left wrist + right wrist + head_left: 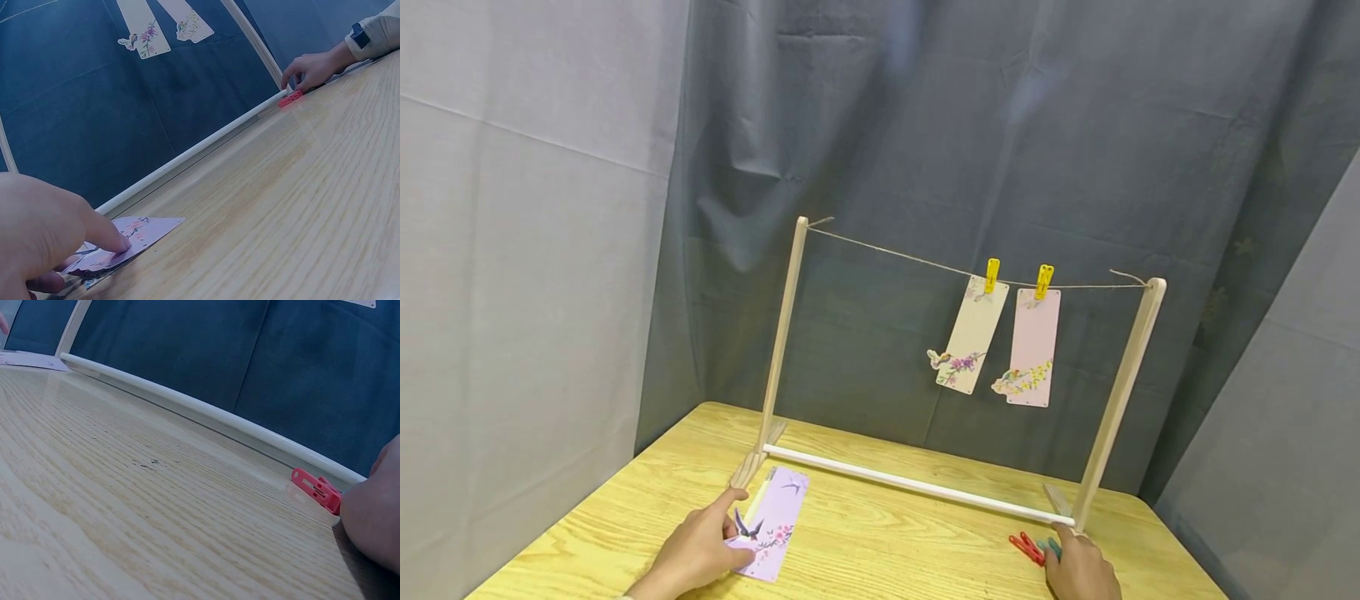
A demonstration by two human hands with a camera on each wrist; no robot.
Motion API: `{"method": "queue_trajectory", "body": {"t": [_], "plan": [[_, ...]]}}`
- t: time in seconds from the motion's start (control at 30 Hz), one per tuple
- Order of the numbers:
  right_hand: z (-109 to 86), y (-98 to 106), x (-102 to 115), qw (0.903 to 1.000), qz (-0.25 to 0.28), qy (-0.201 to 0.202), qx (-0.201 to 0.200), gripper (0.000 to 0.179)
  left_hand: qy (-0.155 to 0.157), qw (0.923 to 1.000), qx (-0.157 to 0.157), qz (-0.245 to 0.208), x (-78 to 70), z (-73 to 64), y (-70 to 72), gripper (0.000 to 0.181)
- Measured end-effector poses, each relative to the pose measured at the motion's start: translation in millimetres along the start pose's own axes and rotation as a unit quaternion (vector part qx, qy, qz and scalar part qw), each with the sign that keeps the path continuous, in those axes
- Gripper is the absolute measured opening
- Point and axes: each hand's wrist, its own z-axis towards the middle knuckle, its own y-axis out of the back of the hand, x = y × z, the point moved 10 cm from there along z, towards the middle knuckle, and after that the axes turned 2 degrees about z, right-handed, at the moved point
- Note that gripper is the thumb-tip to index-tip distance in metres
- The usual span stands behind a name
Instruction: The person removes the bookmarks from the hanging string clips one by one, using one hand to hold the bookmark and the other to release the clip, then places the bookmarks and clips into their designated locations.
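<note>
Left hand (695,542): thumb flat on the purple card (775,523), other fingers curled at its left edge, so a light pinch by my read. Card lay on the bench (865,546), just in front of the stand's left foot (747,471). A pale yellow strip (761,498) showed along the card's left edge (maybe a second card underneath, couldn't confirm).

Right hand (1081,569): fingers bent down over a teal clip (1055,547) near the stand's right foot. Fingertips were hidden, so can't tell whether they had gripped it or only touched it. Red clips (1028,548) lay just beside, on the hand's left.

Further out: white rod (917,485) ran low between the two posts, left post (784,333) and right post (1120,400). String (874,247) was tied across their tops. Cream card (970,333) and pink card (1035,346) hung from it, right of the middle, each on a yellow clip (1044,282). Dark curtain (865,367) behind.

Step, as I judged it: pick-up, card on the left and clip on the right, with two cards already hung. Next move seemed to call for lifting the purple card alone without dragging whatever was under it, and a firm hold on one clip by its squeeze end, red ones left lying.
</note>
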Motion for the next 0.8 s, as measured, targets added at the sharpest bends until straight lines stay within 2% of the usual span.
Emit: {"method": "queue_trajectory", "body": {"t": [0.47,0.8], "plan": [[0.4,0.7,0.2,1.0000,0.004,-0.004,0.004,0.047,0.015,0.9999,0.006,-0.001,2.3,-0.5,-1.2,0.075],[0.0,1.6,-2.0,0.9998,0.019,-0.006,0.004,0.049,0.003,0.9999,0.004,0.009,0.8,1.2,-1.3,0.077]]}}
